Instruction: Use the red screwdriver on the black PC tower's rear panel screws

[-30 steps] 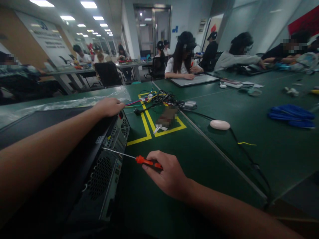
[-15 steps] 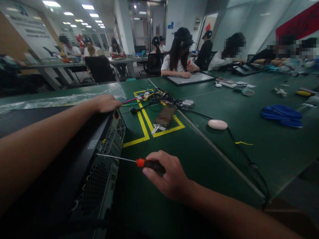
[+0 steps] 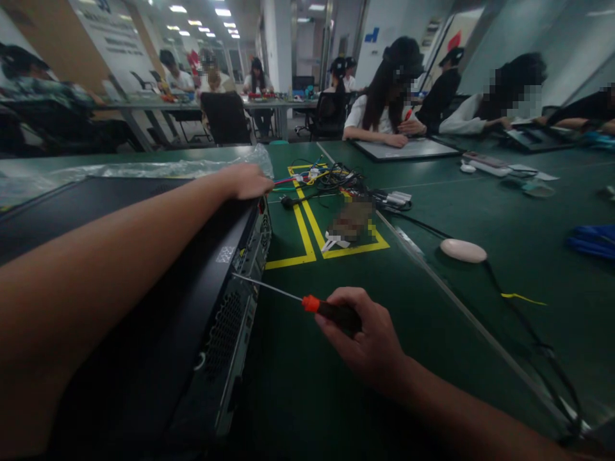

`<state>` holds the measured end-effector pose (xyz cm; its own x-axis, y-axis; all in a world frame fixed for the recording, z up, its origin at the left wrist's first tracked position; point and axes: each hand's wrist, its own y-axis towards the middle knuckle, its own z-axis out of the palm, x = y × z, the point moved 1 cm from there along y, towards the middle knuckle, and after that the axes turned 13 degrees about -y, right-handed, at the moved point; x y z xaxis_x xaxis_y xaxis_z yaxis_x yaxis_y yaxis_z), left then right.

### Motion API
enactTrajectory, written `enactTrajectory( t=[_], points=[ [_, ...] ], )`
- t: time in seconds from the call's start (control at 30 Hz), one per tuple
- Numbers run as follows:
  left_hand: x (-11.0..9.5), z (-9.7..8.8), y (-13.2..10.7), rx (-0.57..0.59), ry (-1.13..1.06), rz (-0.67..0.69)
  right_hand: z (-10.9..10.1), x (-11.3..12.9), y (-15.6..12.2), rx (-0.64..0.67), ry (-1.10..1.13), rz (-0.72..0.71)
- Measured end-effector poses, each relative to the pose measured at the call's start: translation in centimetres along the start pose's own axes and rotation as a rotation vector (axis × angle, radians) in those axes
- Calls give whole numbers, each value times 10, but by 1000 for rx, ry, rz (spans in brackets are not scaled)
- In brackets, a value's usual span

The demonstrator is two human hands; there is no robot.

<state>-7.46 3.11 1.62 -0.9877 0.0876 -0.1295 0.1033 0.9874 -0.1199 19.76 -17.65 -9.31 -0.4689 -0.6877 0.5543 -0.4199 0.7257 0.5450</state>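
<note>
A black desktop computer case (image 3: 158, 282) lies flat on the left, its metal back panel with vents and ports facing right. My left hand (image 3: 250, 182) grips the case's far rear corner; its fingertips are partly hidden over the edge. In my right hand (image 3: 372, 330) is a screwdriver (image 3: 331, 308) with a black handle and a red-orange collar. The fingers wrap around the handle. Its long thin shaft points left, and the tip meets the upper edge of the back panel, below a small white label (image 3: 225, 254). The exact spot under the tip is too small to make out.
Tangled cables (image 3: 343, 176) and a pixelated brownish object (image 3: 352, 221) sit around yellow tape lines (image 3: 307, 237). A pale oval device (image 3: 464, 250) lies on a black cord. Clear plastic wrap (image 3: 202, 164) lies behind the case. Across the green table, people work at flat panels (image 3: 406, 148).
My view has turned left, so everything appears farther right. My left hand stays on the case corner, and the screwdriver tip is still against the back panel's edge.
</note>
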Motion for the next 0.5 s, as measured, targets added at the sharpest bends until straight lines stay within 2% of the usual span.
enactTrajectory(
  t=[0.2,0.33,0.5],
  points=[
    [5,2,7,14,-49,12,-6,1,5,-21,-5,-21],
    [7,4,9,-2,-38,35,-9,2,8,-18,-12,20],
    [7,5,7,25,-75,62,-4,4,9,6,6,84]
  ],
)
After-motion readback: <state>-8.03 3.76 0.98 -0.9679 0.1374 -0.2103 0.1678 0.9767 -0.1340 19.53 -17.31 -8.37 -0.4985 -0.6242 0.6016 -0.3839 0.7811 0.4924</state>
